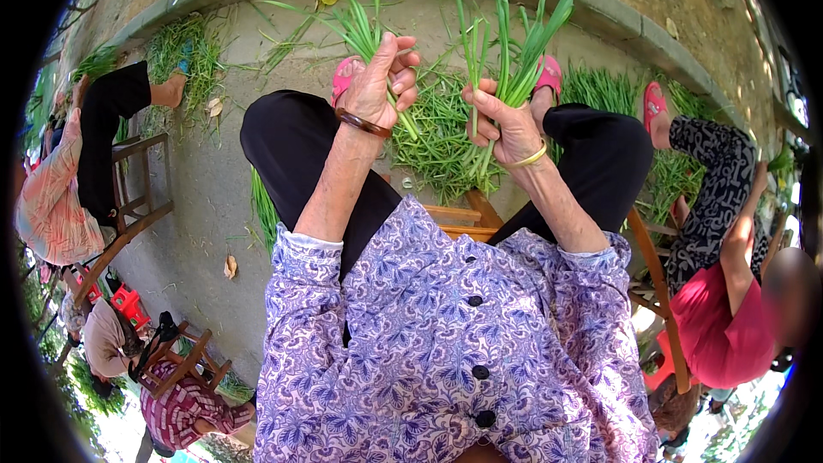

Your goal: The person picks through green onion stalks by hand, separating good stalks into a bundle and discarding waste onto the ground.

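Above heaped greens (pixel 441 124), left hand (pixel 381 84) half-curled round stalks (pixel 360 32), right hand (pixel 504 124) clasping a bunch (pixel 530 56)

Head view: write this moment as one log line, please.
left hand: holds green stalks | right hand: holds green leaf bunch | below: loose green pile

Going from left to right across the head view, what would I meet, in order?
Person in a pale orange top → heap of greens on the ground → left hand holding green stalks → right hand holding another bunch → far-right pink slipper → person in a crimson top.
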